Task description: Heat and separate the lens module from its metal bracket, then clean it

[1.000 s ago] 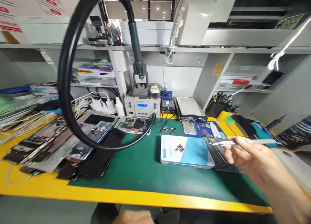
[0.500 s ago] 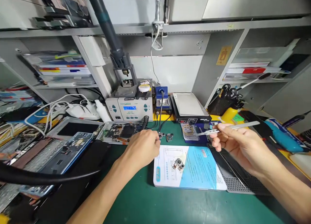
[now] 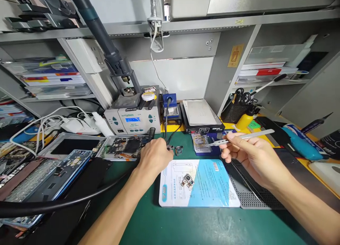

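Note:
My left hand (image 3: 156, 153) is closed, fingers curled, at the back of the green mat beside a small camera module (image 3: 179, 150). A small dark part shows by its fingertips; whether they grip it I cannot tell. In my right hand (image 3: 245, 151) is a pair of silver tweezers (image 3: 255, 134), held level with the tips pointing left, over a clear packet of small parts (image 3: 202, 143). Between the hands lies a blue and white booklet-like pad (image 3: 212, 188), with another camera module (image 3: 187, 181) resting on it.
A hot-air station (image 3: 130, 122) and a soldering iron stand (image 3: 171, 112) are behind. An opened phone body (image 3: 120, 147) and a blue phone frame (image 3: 63, 177) lie left. A black cable (image 3: 106, 191) crosses toward my left arm. A perforated plate (image 3: 255, 199) lies right.
The view has shifted, so most things sit further left. The black cable now reaches close to my left hand. The tweezers stay in my right hand.

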`<act>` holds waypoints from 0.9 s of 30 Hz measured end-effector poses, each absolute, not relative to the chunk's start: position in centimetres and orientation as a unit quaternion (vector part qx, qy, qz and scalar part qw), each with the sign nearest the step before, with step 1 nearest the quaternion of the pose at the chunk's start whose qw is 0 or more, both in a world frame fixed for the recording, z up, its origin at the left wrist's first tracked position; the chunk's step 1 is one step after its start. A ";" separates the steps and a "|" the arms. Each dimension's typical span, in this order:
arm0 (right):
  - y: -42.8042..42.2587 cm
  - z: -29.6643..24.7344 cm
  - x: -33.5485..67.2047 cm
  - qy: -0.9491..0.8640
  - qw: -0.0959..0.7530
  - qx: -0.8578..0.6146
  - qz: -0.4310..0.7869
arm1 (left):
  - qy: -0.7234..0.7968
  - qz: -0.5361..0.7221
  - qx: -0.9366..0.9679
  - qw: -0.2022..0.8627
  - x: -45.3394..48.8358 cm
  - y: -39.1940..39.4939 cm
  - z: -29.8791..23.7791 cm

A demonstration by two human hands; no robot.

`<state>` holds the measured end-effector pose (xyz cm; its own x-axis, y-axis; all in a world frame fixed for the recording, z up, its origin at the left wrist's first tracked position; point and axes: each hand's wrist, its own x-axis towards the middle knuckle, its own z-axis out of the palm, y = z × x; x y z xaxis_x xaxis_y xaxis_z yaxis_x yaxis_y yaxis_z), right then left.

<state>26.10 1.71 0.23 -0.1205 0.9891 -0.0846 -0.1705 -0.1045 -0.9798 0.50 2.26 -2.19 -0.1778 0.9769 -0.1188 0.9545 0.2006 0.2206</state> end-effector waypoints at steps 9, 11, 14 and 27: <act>1.9 -0.1 26.0 -0.441 0.475 -0.439 0.622 | 0.783 0.045 0.608 0.123 -0.1 1.7 -0.4; 1.9 -0.1 26.0 -0.437 0.471 -0.439 0.628 | 0.788 0.037 0.605 0.108 -0.3 1.0 0.4; 1.9 -0.2 26.0 -0.435 0.463 -0.434 0.639 | 0.794 0.021 0.602 0.078 -0.8 -0.4 1.3; 0.0 0.5 25.8 -0.415 0.431 -0.349 0.721 | 0.632 0.204 0.741 -0.099 3.1 -5.2 5.2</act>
<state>25.85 -0.04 0.52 -0.3850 0.9113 -0.1457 -0.3317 -0.2840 -0.8997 3.06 -5.16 5.23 0.1179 0.8959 0.4284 0.9771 -0.1815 0.1108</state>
